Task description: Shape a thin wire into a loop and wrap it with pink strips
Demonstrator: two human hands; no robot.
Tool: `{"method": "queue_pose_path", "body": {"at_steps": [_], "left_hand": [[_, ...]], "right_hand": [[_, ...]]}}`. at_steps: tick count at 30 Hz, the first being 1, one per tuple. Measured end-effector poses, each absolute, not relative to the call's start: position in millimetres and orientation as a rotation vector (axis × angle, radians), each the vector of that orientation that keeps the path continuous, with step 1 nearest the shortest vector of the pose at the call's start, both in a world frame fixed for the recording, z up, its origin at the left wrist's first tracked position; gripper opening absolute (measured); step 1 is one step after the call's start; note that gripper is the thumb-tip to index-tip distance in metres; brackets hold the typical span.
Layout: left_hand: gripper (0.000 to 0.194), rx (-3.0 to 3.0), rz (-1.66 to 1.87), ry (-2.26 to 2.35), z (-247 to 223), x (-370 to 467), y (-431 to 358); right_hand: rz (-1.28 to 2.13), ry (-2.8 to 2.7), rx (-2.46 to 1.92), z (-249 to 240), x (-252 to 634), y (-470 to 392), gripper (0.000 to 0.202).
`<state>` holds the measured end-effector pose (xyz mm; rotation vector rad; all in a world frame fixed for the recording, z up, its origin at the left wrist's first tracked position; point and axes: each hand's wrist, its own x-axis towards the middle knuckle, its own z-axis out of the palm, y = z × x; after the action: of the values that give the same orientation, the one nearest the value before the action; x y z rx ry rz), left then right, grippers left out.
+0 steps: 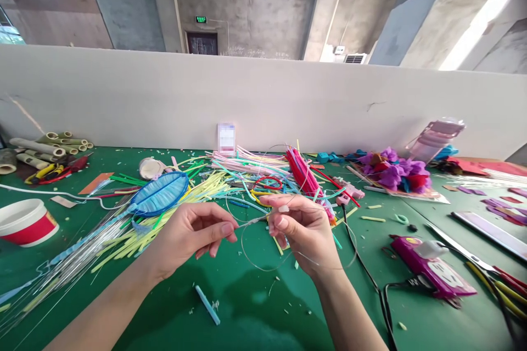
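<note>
Both hands hang over the green table and share a thin wire point(260, 269) bent into loops. My left hand point(193, 236) is closed, pinching the wire where its strands come together between thumb and forefinger. Opposite it, my right hand point(304, 230) is also closed on the wire, with a small whitish piece point(283, 209) showing at its fingertips. One loop droops below the hands and another passes round the right wrist. Behind the left hand lies a blue oval frame point(160, 194) covered in light blue material. On the table below sits a short blue stick point(207, 305).
Pale yellow strips point(209, 189), a pink-red bundle point(307, 175) and a hot glue gun point(348, 192) lie behind the hands. At right are a magenta power strip point(432, 266) and scissors point(461, 249). A paper cup point(27, 222) and bamboo pieces point(45, 151) stand left. A phone point(226, 139) leans on the partition.
</note>
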<state>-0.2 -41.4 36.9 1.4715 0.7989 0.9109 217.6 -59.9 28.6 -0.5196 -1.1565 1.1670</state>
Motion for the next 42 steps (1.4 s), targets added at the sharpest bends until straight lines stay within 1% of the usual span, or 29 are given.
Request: {"method": "queue_pose_path", "body": {"at_steps": [4, 8, 11, 14, 19, 26, 35, 38, 42], "left_hand": [[0.017, 1.496, 0.911, 0.824, 35.3, 0.4, -43.0], [0.018, 1.498, 0.908, 0.836, 33.7, 1.3, -42.7], [0.016, 1.508, 0.927, 0.841, 33.3, -0.1, -41.4], [0.014, 1.519, 0.997, 0.843, 32.3, -2.4, -39.3], [0.013, 1.547, 1.129, 0.867, 29.9, -4.3, -36.0], [0.017, 1.572, 1.226, 0.92, 30.8, -4.3, -35.3], [0.015, 1.561, 1.269, 0.962, 26.2, -2.2, -35.0], [0.018, 1.527, 1.268, 0.968, 26.0, -0.1, -34.3], [0.027, 1.382, 1.284, 1.064, 24.3, 4.4, -31.6]], "right_hand": [[1.18, -1.168, -0.534, 29.9, 217.0, -60.1, 0.016], [1.162, -1.151, -0.539, 28.3, 216.6, -58.8, 0.011], [1.167, -1.178, -0.543, 26.7, 220.6, -56.0, 0.012], [1.206, -1.184, -0.608, 24.6, 231.5, -50.7, 0.018], [1.193, -0.993, -0.675, 17.1, 252.8, -39.3, 0.034], [1.127, -0.704, -0.654, 12.4, 257.5, -33.0, 0.031], [1.189, -0.895, -0.646, 17.1, 238.2, -43.7, 0.017], [1.196, -0.895, -0.649, 17.9, 235.2, -44.2, 0.023], [1.149, -0.734, -0.721, 14.1, 236.4, -39.6, 0.032]]}}
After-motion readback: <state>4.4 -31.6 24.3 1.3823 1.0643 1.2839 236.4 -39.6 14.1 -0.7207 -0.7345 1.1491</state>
